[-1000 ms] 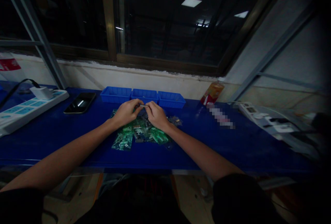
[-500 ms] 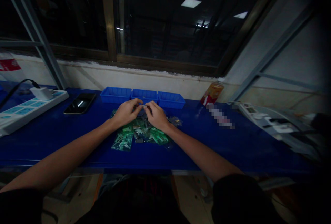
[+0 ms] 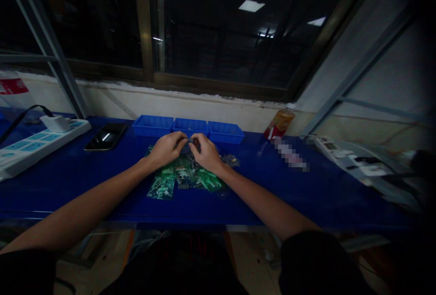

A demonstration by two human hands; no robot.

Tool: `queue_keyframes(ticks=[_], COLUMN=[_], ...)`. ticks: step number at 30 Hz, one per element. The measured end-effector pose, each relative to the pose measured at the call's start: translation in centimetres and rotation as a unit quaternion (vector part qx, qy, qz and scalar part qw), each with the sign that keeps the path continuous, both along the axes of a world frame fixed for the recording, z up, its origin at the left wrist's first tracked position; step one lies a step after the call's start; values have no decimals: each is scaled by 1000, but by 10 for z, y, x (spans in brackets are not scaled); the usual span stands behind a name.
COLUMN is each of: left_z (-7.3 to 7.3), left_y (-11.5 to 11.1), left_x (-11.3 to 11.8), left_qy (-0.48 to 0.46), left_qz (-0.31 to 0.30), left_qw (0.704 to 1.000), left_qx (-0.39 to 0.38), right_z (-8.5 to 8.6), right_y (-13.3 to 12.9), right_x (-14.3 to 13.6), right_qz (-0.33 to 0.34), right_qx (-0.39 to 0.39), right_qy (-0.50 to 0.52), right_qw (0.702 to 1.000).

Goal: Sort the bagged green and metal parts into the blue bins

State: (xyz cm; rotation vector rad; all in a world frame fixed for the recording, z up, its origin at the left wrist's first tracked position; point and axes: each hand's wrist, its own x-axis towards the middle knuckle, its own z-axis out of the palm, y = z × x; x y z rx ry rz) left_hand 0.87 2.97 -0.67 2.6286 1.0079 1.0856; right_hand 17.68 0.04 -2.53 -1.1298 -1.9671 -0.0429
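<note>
Both hands meet above a heap of small plastic bags (image 3: 182,174), some green and some clear or grey, with small parts inside. My left hand (image 3: 168,148) is closed, thumb and fingers pinched at the end of a small dark piece (image 3: 190,140). From the other side my right hand (image 3: 205,151) pinches the same piece between thumb and fingers. It is too small and dark for me to tell its kind. Right behind the hands stand the blue bins (image 3: 190,126), three in a row.
A phone (image 3: 106,136) and a white power strip (image 3: 44,142) lie on the blue table (image 3: 112,195) at left. At right stand a bottle (image 3: 281,123) and another power strip (image 3: 350,156) with plugs and cables. Behind is a windowed wall.
The hands have hardly moved. The fingertips have shifted slightly, and a small dark piece now shows between them where a paler bit showed before.
</note>
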Motion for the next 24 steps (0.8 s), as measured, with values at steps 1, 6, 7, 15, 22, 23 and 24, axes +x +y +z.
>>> queue_keyframes(ticks=[1, 6, 7, 15, 22, 23, 24], left_z=[0, -2, -2, -1, -1, -1, -1], left_y=[0, 0, 0, -3, -2, -2, -2], left_x=[0, 0, 0, 0, 0, 1, 1], left_qy=[4, -6, -13, -17, -9, -8, -5], left_qz=[1, -7, -14, -28, -16, -14, -12], left_qw=[1000, 1000, 1000, 999, 1000, 1000, 1000], left_qx=[-1, -9, -10, 2, 2, 3, 4], right_z=[0, 2, 2, 4, 0, 0, 0], right_y=[0, 0, 0, -2, -1, -1, -1], right_x=[0, 0, 0, -1, 0, 0, 0], right_qz=[3, -4, -9, -12, 0, 1, 2], right_qx=[1, 7, 9, 5, -1, 0, 2], right_qy=[-4, -20, -22, -21, -4, -7, -10], right_qw=[1000, 1000, 1000, 1000, 1000, 1000, 1000])
